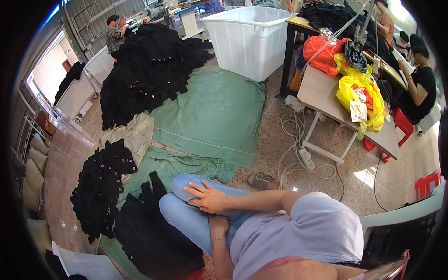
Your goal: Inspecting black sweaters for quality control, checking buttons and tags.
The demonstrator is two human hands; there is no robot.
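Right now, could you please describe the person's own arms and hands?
A short, pale lavender fabric sleeve covers the top of the right arm; the right hand is ungloved. A thin, pale bracelet encircles the left wrist; the left hand is ungloved.

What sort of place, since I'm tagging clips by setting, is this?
Probably a garment workshop: heaps of black fabric lie around, a worktable carries more, and a large white plastic bin stands nearby.
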